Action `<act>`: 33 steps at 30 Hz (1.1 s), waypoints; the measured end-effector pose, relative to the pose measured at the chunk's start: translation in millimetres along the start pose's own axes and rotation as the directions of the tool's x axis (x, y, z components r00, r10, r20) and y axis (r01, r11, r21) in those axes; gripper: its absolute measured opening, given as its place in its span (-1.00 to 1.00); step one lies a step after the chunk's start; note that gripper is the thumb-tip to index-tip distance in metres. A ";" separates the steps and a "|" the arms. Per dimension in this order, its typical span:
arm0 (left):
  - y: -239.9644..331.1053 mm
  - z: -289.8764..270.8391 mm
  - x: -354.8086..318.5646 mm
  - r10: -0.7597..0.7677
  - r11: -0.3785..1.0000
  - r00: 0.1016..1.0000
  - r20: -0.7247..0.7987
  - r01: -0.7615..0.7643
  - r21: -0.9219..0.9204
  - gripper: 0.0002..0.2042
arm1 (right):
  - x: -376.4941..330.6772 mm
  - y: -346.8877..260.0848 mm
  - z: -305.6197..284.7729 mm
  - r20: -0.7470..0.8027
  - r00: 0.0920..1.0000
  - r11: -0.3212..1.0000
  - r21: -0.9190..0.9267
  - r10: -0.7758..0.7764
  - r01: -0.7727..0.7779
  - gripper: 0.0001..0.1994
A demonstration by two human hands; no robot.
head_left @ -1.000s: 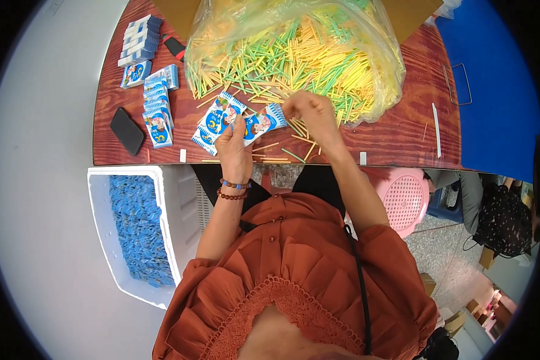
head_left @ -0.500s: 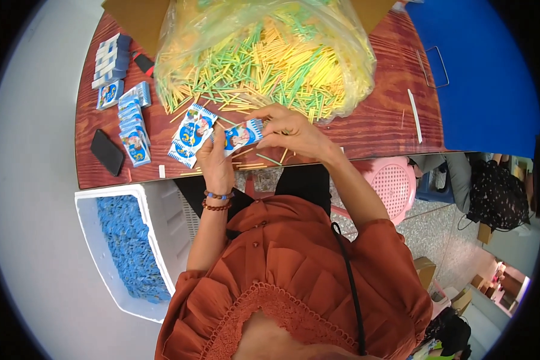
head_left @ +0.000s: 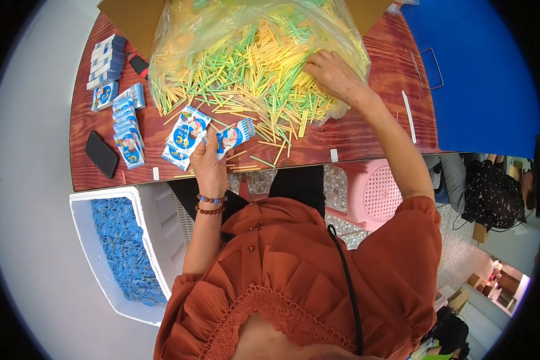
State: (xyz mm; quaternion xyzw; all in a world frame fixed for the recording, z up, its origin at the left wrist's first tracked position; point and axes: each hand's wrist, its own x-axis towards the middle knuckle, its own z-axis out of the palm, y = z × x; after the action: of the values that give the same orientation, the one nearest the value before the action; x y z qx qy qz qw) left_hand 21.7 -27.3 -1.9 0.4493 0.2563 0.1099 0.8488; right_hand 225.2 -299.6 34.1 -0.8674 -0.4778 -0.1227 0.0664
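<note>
My left hand (head_left: 209,163) is closed on a small blue-and-white printed packet (head_left: 234,137), pinched under the thumb near the table's front edge. Two or so similar packets (head_left: 185,137) fan out just left of the thumb; whether this hand holds them too, I cannot tell. Farther off to the right, my right hand (head_left: 335,75) is down on a big heap of thin yellow, green and orange sticks (head_left: 270,66). Its fingers are curled into the heap, and the fingertips are partly hidden among the sticks. A clear plastic bag (head_left: 357,57) surrounds the heap.
Packets in a row (head_left: 126,123) and a white-and-blue stack (head_left: 107,60) line the table's left side, by a black phone (head_left: 101,154) and a red-and-black tool (head_left: 139,65). Below stands a white foam box (head_left: 152,255) full of blue pieces. A pink stool (head_left: 383,192) is at right.
My right hand has left the packet and moved up and right onto the heap of sticks. My left hand keeps the packet in about the same place.
</note>
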 end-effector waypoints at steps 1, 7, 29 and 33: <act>-0.1 -1.7 0.9 0.000 1.000 1.000 0.000 0.000 0.001 -0.83 | 2.1 1.7 1.9 0.041 0.999 1.000 -0.019 -0.009 0.010 -0.73; -1.8 -5.8 3.3 -0.007 1.000 1.000 -0.006 0.007 -0.021 -0.82 | 2.1 6.6 6.7 0.078 0.995 0.994 -0.089 -0.055 0.062 -0.80; 0.2 10.9 16.2 -0.037 0.968 0.995 0.092 0.059 -0.244 -0.76 | 46.1 -43.9 -9.9 0.244 0.829 -0.384 0.923 0.504 -0.038 -0.75; -4.0 19.9 23.9 0.002 0.948 0.996 0.090 0.027 -0.318 -0.77 | 59.6 -92.5 2.8 0.155 0.867 -0.527 0.839 0.474 0.138 -0.78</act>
State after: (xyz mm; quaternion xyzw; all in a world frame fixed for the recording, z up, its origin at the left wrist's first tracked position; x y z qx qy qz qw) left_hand 52.4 -33.6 -3.9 0.3092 0.1998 0.1242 0.9214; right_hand 178.0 -201.0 47.7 -0.4025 -0.1477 0.2093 0.8788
